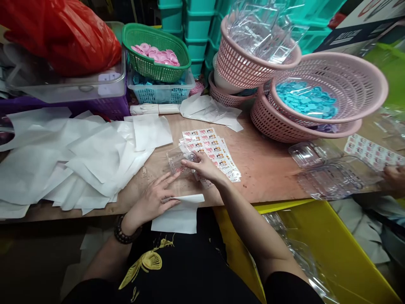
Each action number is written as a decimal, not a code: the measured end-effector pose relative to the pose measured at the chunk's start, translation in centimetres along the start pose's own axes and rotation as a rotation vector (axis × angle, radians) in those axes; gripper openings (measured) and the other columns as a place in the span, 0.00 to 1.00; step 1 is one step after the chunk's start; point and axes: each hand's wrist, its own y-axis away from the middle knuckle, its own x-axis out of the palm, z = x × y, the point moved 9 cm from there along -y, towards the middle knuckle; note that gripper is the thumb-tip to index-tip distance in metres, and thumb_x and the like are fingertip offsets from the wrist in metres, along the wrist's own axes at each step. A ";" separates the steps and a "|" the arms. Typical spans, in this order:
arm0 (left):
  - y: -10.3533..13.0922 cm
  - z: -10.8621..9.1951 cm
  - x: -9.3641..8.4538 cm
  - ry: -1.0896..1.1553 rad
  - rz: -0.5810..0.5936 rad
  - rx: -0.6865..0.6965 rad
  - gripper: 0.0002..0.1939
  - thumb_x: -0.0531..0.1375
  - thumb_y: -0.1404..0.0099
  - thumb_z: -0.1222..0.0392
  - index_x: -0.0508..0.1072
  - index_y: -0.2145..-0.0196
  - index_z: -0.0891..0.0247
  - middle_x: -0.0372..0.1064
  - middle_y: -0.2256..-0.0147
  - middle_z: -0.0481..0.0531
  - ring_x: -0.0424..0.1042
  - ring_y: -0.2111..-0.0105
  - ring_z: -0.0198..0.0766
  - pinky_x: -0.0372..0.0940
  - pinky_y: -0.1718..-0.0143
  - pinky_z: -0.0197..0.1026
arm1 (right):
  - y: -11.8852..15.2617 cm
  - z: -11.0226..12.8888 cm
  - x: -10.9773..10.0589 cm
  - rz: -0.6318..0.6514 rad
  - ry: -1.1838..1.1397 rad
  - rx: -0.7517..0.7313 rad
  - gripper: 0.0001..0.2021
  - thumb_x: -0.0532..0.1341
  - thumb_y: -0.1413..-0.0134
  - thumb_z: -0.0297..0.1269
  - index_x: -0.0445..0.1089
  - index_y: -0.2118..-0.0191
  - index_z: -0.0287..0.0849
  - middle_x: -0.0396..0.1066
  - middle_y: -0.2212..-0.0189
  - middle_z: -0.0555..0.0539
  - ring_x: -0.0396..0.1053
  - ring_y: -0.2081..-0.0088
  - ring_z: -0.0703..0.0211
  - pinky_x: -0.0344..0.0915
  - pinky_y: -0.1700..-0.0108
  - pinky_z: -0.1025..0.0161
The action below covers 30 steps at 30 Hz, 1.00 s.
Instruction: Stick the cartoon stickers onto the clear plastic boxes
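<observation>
Two hands work at the near edge of the table (262,169). Right hand (205,165): fingers loosely curled, tips resting on a clear case (177,161) that lies on the wood just left of the sticker sheets (215,147); whether they pinch it cannot be told. Left hand (156,196): fingers spread flat, pressing a white sheet (179,215) that overhangs the table edge nearest the case. Left of the case, a loose pile of paper (72,160) covers the wood up to the edge. Right of the case, bare wood runs as far as clear trays (329,175) and pink baskets (316,105). Behind the case stands a green basket (156,52) of pink caps. At the far right edge, another person's hand (395,179) touches a second sticker sheet (373,152).
</observation>
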 end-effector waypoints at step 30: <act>5.5 2.6 -5.4 0.286 -0.004 -0.349 0.11 0.65 0.36 0.50 0.83 0.63 0.59 0.80 0.68 0.49 0.77 0.69 0.37 0.66 0.69 0.33 | 4.9 8.1 6.5 -0.259 1.017 -0.579 0.12 0.58 0.35 0.41 0.74 0.56 0.41 0.73 0.57 0.36 0.67 0.55 0.44 0.64 0.55 0.48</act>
